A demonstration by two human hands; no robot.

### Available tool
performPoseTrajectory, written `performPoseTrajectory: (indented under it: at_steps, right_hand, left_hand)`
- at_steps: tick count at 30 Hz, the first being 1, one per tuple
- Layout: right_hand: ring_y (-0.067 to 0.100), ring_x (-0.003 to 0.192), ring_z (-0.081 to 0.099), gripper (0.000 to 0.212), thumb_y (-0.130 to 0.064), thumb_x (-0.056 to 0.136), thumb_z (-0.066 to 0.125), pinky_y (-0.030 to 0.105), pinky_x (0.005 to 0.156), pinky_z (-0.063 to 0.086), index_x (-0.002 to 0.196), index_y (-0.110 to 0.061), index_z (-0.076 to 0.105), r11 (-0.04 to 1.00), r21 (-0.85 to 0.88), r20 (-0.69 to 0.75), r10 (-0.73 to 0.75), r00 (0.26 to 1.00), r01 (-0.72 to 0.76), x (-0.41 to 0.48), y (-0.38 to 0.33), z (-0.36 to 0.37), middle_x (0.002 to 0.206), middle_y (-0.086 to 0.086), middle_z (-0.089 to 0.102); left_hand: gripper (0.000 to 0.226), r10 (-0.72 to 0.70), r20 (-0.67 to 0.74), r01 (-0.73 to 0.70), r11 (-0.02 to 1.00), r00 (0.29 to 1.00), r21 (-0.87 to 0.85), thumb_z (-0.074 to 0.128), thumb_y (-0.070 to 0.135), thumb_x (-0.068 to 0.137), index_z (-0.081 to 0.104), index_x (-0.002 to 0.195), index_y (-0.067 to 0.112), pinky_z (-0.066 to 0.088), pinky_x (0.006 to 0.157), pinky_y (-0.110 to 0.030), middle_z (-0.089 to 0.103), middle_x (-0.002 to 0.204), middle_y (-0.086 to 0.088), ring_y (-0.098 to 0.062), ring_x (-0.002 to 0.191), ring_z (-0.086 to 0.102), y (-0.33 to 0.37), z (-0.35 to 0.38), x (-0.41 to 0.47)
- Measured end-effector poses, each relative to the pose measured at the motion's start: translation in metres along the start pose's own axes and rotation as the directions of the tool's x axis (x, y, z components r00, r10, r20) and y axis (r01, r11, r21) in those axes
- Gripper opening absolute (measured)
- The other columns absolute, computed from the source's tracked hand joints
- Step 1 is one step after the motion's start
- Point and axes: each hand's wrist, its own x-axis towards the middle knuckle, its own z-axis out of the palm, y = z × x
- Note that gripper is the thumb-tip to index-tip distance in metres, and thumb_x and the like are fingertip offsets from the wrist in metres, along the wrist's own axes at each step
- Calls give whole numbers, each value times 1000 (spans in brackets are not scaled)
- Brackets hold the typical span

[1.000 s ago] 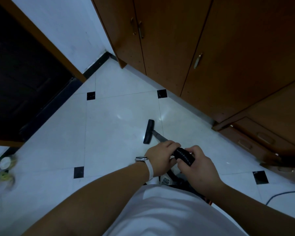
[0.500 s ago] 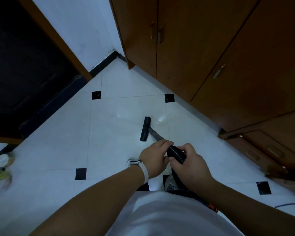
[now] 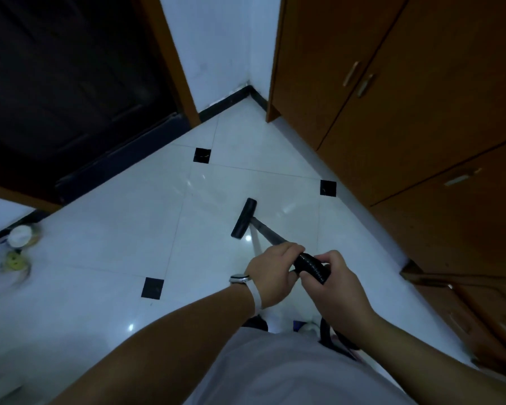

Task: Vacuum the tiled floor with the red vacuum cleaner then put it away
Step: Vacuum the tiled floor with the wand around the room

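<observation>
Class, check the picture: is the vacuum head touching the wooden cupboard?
No, the head sits out on the white tiles, apart from the cupboard.

No legible text anywhere

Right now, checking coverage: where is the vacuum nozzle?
In the head view the nozzle lies on the white tile mid-floor, ahead of the left hand, left of the cabinets.
</observation>
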Motion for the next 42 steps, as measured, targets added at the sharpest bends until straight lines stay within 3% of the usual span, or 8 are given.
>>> performPoseTrajectory:
  at_steps: [12,18,21,30,36,42]
  right_hand:
    - [16,63,61,24,-34,89,63,32,57,47,103,-27,46,955,-210,160,-177,971,209,26,-85,68,75,-1,65]
    - [19,66,64,23,-32,89,64,39,61,52,104,-26,47,920,-248,246,-243,938,303,36,-104,83,79,-1,65]
    - [14,69,62,25,-33,88,64,32,61,49,105,-27,47,887,-277,271,-295,916,368,45,-116,90,82,-2,65]
    - [17,69,62,28,-36,88,62,37,65,50,107,-26,45,816,-310,395,-357,847,488,79,-145,98,79,-2,65]
    - [15,68,61,27,-35,89,62,35,63,49,105,-28,42,776,-325,461,-370,807,541,119,-166,87,78,-4,63]
    - [17,65,61,24,-33,90,60,35,58,47,104,-27,41,790,-311,479,-350,805,529,167,-178,52,76,-3,62]
  left_hand:
    - [44,-170,-126,165,985,977,-53,57,23,87,47,130,23,48,87,-33,51,133,6,-16,118,49,-77,-65,-34]
    - [42,-235,-185,242,970,954,15,54,19,87,46,128,21,48,74,-34,53,129,3,-19,111,53,-89,-79,-47]
    - [42,-286,-229,302,952,931,39,52,17,86,46,128,18,44,70,-34,54,129,0,-22,109,54,-95,-84,-50]
    - [50,-430,-332,465,885,840,29,54,16,82,47,131,19,46,71,-33,52,134,2,-23,109,56,-109,-98,-39]
    - [43,-454,-393,498,867,799,11,42,22,78,54,119,17,53,56,-37,61,119,-2,-28,85,65,-114,-108,-2]
    - [35,-521,-350,551,835,779,-16,54,21,89,52,124,22,53,73,-39,57,126,5,-20,105,58,-104,-124,60]
